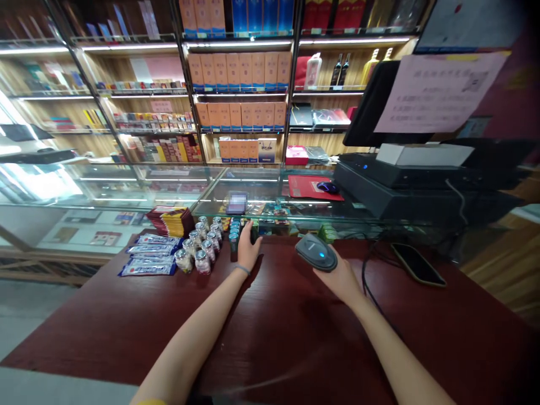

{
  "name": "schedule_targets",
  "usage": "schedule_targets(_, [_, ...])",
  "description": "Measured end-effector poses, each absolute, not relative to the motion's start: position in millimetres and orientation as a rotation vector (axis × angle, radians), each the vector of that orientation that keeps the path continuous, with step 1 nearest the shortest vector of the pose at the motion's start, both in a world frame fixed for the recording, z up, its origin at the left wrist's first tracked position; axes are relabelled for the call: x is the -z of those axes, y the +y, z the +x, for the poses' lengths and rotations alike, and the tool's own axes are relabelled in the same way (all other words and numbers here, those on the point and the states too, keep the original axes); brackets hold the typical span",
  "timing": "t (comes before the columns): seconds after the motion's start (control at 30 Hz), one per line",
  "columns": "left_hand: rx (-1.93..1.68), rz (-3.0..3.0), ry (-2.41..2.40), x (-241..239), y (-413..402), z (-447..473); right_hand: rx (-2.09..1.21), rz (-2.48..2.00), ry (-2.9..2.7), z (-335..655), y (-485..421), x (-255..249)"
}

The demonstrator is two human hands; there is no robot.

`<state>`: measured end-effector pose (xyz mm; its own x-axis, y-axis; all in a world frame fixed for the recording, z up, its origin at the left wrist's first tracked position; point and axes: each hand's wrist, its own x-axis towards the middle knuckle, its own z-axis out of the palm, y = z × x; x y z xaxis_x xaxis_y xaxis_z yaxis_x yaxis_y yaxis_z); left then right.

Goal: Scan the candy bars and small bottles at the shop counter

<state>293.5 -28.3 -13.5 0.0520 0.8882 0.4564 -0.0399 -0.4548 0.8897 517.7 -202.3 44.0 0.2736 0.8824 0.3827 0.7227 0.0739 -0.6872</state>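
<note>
My right hand (340, 277) is closed around a grey handheld barcode scanner (316, 252) with a blue light, held just above the dark red wooden counter (274, 326). Its cable (366, 275) runs off to the right. My left hand (248, 247) reaches forward and its fingers wrap a small dark item (254, 232) standing at the counter's far edge, beside blue-capped bottles (234, 230). Just left of that hand stand several small clear jars with silver lids (202, 244).
Blue-and-white snack packets (149, 254) and a stack of red-yellow packs (172, 220) lie at the far left. A black phone (417, 263) lies at the right. Behind are a glass display case (169, 191), a black register (405, 180) with monitor, a mouse on a red pad (314, 187), and stocked shelves.
</note>
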Motion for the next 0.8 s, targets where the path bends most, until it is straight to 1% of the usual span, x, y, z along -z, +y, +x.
schedule_targets(0.1, [-1.457, 1.645, 0.901, 18, -22, 297, -0.285, -1.676, -1.538, 506, -202, -44])
schedule_targets(0.23, [-1.243, 1.836, 1.107, 26, -16, 301, -0.317, -1.674, -1.576, 501, -202, -41])
schedule_targets(0.3, [-1.209, 1.912, 1.150, 29, -15, 301, -0.309, -1.698, -1.587, 502, -201, -39])
schedule_targets(0.57, [-1.398, 1.983, 1.140, 28, -24, 299, -0.305, -1.727, -1.587, 501, -201, -37])
schedule_targets(0.7, [-1.430, 1.945, 1.127, 23, -27, 297, -0.332, -1.739, -1.573, 498, -203, -39])
schedule_targets(0.8, [-1.437, 1.868, 1.021, 20, -29, 298, -0.316, -1.742, -1.569, 498, -205, -39])
